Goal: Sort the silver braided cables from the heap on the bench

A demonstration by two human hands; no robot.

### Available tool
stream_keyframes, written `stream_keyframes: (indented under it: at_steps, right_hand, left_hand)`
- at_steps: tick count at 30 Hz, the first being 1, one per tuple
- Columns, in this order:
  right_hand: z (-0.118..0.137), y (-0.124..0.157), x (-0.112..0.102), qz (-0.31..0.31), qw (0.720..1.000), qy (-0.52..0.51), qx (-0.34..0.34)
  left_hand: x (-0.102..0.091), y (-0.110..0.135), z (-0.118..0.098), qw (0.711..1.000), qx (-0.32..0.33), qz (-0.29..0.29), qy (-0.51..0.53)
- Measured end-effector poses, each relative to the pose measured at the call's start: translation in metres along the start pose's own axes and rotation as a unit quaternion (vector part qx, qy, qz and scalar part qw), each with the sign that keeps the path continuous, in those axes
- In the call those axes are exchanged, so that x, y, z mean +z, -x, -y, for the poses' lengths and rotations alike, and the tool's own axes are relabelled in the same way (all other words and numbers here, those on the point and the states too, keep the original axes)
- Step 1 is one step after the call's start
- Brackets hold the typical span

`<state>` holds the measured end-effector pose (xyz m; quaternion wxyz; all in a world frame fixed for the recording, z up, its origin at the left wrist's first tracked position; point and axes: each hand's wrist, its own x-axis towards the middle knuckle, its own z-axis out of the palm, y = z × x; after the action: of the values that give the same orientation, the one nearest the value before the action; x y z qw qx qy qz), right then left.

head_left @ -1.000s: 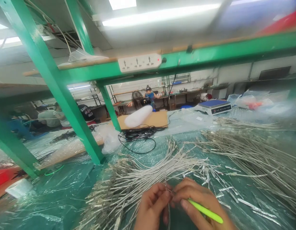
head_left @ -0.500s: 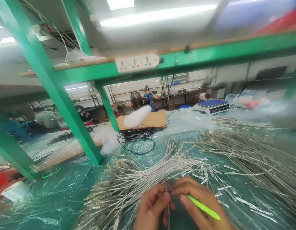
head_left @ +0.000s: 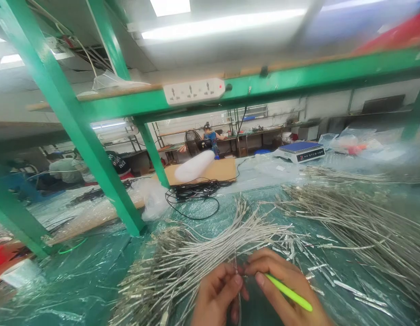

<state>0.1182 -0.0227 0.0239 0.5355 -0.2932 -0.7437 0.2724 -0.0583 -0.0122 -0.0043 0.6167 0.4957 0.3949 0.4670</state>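
A thin silvery cable (head_left: 236, 259) is pinched between the thumb and fingers of the left hand (head_left: 218, 292), above the green surface (head_left: 90, 285), while a neon-yellow tool (head_left: 289, 294) is gripped in the right hand (head_left: 281, 283) just beside it; whether the cable is touched by the tool's tip cannot be told. A pile of similar cables (head_left: 210, 249) is spread behind the hands, with foil strips (head_left: 362, 294) scattered to the right.
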Motion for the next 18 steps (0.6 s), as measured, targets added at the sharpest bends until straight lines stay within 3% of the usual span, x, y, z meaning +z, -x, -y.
stream_keyframes:
  at_steps: [5, 10, 18]
  right_hand:
    - [-0.003, 0.003, 0.000, -0.013, 1.000, 0.010, -0.010]
    - [0.000, 0.001, 0.000, 0.018, 1.000, -0.002, -0.011]
    - [-0.014, 0.005, 0.004, -0.017, 0.998, 0.055, -0.026]
  left_hand:
    - [0.000, 0.001, 0.000, 1.000, -0.002, -0.003, -0.008]
    - [0.000, -0.001, 0.001, 1.000, -0.006, -0.009, 0.006]
    - [0.001, -0.002, 0.001, 1.000, -0.011, 0.002, -0.015]
